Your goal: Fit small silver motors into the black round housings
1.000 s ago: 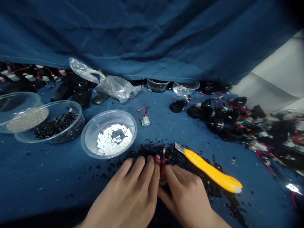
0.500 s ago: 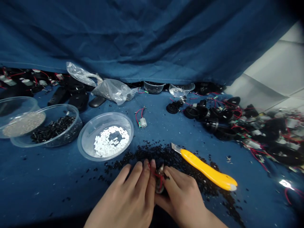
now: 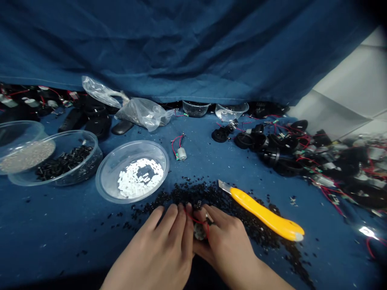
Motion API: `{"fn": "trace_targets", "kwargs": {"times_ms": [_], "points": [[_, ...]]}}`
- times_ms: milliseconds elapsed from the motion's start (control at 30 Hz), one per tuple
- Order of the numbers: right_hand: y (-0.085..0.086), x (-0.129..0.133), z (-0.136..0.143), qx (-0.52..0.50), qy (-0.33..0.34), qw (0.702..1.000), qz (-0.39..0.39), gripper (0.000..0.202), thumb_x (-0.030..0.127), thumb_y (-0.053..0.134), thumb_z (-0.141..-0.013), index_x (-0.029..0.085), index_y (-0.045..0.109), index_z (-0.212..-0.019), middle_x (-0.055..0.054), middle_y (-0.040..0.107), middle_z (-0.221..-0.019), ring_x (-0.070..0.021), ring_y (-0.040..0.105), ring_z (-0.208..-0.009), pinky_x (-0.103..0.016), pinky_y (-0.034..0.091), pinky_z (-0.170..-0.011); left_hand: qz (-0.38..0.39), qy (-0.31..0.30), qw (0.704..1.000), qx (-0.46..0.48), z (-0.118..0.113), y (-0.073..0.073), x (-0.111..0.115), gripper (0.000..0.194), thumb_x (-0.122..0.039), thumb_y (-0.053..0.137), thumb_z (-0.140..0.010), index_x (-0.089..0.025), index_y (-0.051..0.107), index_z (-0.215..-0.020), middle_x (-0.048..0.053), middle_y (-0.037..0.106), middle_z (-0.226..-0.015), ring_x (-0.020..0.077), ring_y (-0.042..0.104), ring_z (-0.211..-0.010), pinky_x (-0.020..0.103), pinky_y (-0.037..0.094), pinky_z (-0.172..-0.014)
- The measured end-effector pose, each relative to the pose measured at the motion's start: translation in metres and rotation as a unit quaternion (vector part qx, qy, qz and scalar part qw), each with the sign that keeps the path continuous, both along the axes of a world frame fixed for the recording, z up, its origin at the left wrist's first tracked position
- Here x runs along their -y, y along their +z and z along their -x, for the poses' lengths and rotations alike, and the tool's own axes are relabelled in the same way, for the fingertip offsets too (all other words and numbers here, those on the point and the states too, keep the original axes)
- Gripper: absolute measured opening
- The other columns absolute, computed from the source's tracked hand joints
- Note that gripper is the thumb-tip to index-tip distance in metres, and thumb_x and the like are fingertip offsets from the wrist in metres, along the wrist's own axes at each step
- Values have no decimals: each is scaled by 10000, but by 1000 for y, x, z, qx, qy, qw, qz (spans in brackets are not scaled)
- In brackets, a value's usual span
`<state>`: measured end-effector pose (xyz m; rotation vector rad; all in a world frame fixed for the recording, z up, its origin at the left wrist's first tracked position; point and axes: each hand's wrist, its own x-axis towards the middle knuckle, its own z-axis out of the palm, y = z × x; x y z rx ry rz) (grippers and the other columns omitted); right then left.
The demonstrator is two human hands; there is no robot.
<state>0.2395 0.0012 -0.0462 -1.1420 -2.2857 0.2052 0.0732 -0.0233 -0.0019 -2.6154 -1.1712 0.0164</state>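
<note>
Between my two hands sits a small round silver motor (image 3: 200,232) with thin red wires, mostly covered by fingers. My left hand (image 3: 163,241) is closed, fingers bent together along the motor's left side. From the other side my right hand (image 3: 227,238) pinches the motor and its wires; the fingertips are partly hidden. Small black bits (image 3: 196,193) lie heaped just beyond my fingertips. To the right rests a box cutter (image 3: 263,213) with a yellow handle and its blade out. Farther off lies another motor (image 3: 182,154) with red wires and a small green board.
A clear bowl (image 3: 102,189) of white pieces stands at left, beside a bowl (image 3: 96,151) of black pieces and one (image 3: 42,131) of pale grains. Behind are a plastic bag (image 3: 148,114) and two clear tubs. Black housings (image 3: 272,155) and wired motors pile up at right.
The motor has turned between my hands, so its round end shows more and the red wire now arcs across it. The knife and bowls stay in place; the view shifts slightly.
</note>
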Motion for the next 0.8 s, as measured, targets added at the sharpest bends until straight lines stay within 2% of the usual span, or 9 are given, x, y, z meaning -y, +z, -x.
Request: {"fn": "trace_targets", "kwargs": {"times_ms": [133,300,533,633,800], "points": [[-1,-1,1,23,6,999,33,411,460,334,-1016,191,544,-785,-19,647,-655,-173,612,-522,-283,391,-454,-6,-13,1000,19,1,3,3,297,-316,529,-921,-169,690,-1122,87,717,-1101,244,598,-1018,378,381,-904],[1,1,1,43,0,998,36,360,356,322,-1017,195,535,-776,-23,642,-632,-164,610,-504,-283,365,-440,-3,-11,1000,19,1,5,2,322,-232,476,-935,-151,654,-1192,101,711,-1112,246,624,-947,381,425,-846],[6,1,2,79,-16,996,49,111,195,476,-894,195,537,-802,-25,654,-648,-183,613,-497,-295,363,-428,26,21,999,-8,-6,4,4,365,-228,438,-942,-154,635,-1239,104,703,-1163,243,658,-937,360,477,-793],[6,1,1,89,-17,994,61,28,167,522,-843,189,533,-830,-28,667,-667,-189,630,-514,-287,385,-434,40,26,999,-7,-8,3,4,398,-290,426,-957,-134,610,-1274,121,703,-1159,247,660,-952,355,488,-785],[5,1,-3,92,-17,991,91,100,194,587,-822,178,532,-905,-47,701,-751,-203,672,-599,-277,461,-483,75,47,996,-4,-11,10,1,457,-344,439,-961,-135,531,-1357,112,659,-1257,261,625,-1064,392,483,-862]]}}
